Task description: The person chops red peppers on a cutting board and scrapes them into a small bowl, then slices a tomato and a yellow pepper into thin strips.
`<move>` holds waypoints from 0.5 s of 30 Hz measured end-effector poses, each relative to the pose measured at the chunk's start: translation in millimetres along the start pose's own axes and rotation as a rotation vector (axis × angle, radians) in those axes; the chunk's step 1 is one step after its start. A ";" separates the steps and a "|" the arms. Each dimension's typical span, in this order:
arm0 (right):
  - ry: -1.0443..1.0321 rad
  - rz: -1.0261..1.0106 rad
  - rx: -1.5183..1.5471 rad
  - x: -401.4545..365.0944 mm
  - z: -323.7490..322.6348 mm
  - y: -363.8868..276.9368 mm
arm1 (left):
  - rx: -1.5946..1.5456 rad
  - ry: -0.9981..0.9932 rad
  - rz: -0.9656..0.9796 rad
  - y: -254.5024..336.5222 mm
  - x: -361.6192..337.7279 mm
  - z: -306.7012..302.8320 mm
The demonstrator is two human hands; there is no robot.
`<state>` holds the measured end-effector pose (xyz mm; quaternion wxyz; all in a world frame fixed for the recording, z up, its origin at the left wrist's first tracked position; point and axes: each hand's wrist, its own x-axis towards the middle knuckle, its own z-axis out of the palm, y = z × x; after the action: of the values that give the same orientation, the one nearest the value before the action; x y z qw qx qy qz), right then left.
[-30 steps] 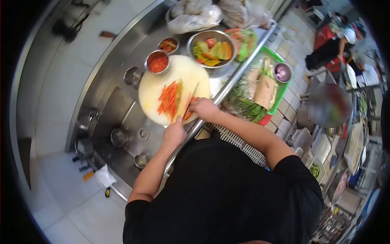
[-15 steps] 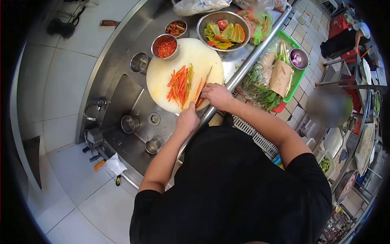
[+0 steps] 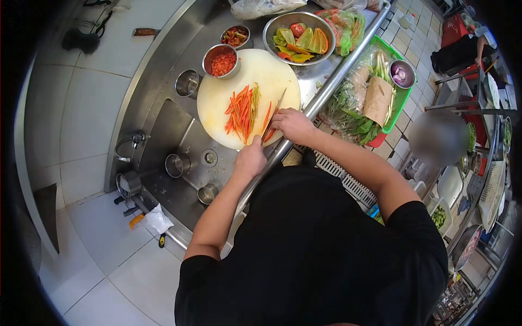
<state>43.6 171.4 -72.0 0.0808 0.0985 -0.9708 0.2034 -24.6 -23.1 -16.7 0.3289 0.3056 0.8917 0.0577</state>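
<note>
My left hand (image 3: 250,158) is closed round the handle of a knife (image 3: 275,111), whose blade points up and away across a round white cutting board (image 3: 217,111). Right beside the blade, the bent fingers of my right hand (image 3: 293,126) press on a red pepper piece (image 3: 270,132), partly hidden under them. Thin red pepper strips (image 3: 238,113) and a few green strips (image 3: 255,99) lie in a pile left of the knife. A steel cup of chopped red pepper (image 3: 222,64) stands at the board's upper left edge.
Behind the board is a bowl of cut peppers (image 3: 304,42). A cup of mixed pieces (image 3: 235,37) and an empty cup (image 3: 187,83) stand left. A metal rail (image 3: 337,76) runs along the front, beside a green basket (image 3: 401,100). Another person (image 3: 462,54) stands far right.
The view has shifted slightly. Both hands remain at the knife and pepper, with almost no visible movement on the board.
</note>
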 end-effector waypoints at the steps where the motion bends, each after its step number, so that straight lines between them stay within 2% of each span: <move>1: 0.033 -0.013 -0.008 0.7 -0.3 0.8 | 0.002 -0.022 0.008 1.1 -5.8 -9.0; 5: -0.032 0.025 -0.010 -0.7 -0.6 -3.4 | 0.044 -0.097 -0.032 -10.3 -43.4 -10.7; 8: -0.014 0.036 0.011 1.0 1.4 -1.8 | -0.034 0.012 -0.019 -14.3 -16.0 14.6; 12: 0.041 -0.016 -0.035 1.6 -0.8 2.3 | -0.032 0.053 0.058 -2.7 5.5 -2.9; 15: 0.005 0.010 -0.053 1.2 1.5 2.4 | 0.020 -0.046 0.028 -13.2 -29.7 -17.7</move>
<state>41.8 172.8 -74.1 0.0848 0.0909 -0.9761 0.1784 -24.6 -49.4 9.3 0.3456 0.3228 0.8799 0.0462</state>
